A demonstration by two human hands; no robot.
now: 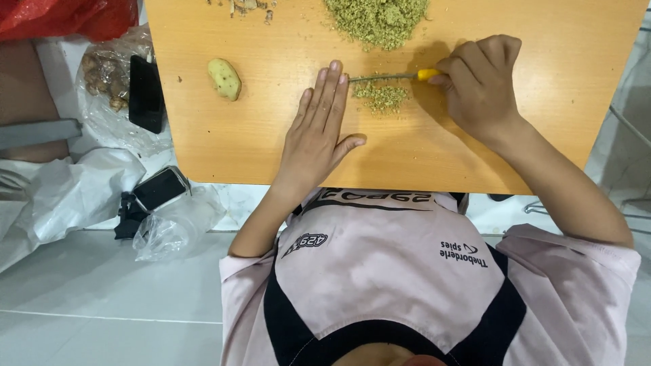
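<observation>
Now right hand (478,85) grips yellow-handled knife (400,75) over minced ginger (382,97); left hand (319,132) flat, released.

1. One desk (529,129) was in view.
2. Two hands worked on it: the left hand (315,139) and, at three o'clock from it, the right hand (481,85).
3. One knife (393,75) with a yellow handle.
4. Two heaps of minced ginger: a big heap (376,20) at twelve o'clock, a small heap (383,97) below it.
5. One peeled ginger piece (224,78) at nine o'clock.
6. Two phones: one (146,93), another (161,188).
</observation>
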